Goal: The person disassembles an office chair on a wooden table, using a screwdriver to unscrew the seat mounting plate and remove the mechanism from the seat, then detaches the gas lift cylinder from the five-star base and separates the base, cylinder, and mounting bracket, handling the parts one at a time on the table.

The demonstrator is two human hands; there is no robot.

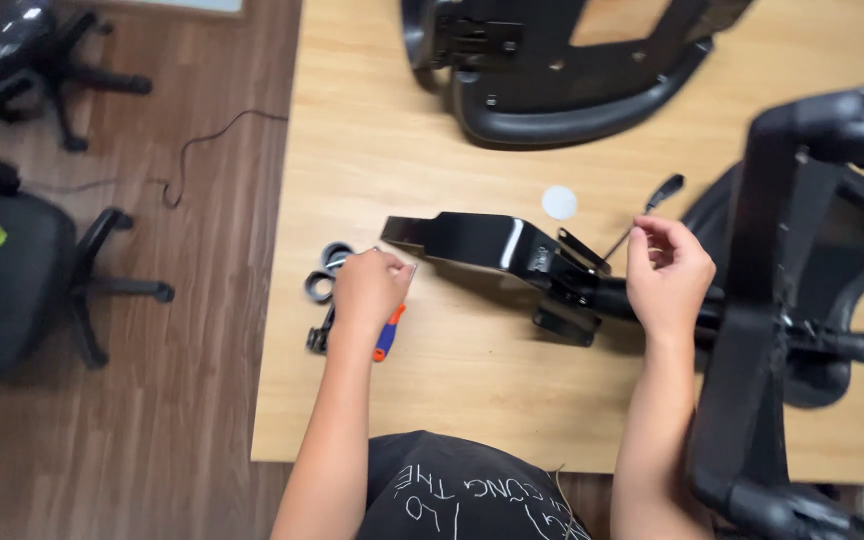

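My left hand (370, 290) rests knuckles-up on the wooden table (452, 380), fingers curled over small parts; what it grips is hidden. Around it lie two black rings (320, 287), a small black piece and a screwdriver with an orange and blue handle (389, 335). My right hand (667, 275) hovers over the black chair mechanism plate (482, 240). Its thumb and forefinger are pinched together beside a thin metal lever with a black tip (664, 190). Nothing shows between those fingers.
A black chair base with casters (767, 300) lies on its side at the right. A black seat shell (552, 100) is at the table's far edge, with a white round disc (559, 203) near it. Two office chairs (22, 270) and a cable stand on the floor to the left.
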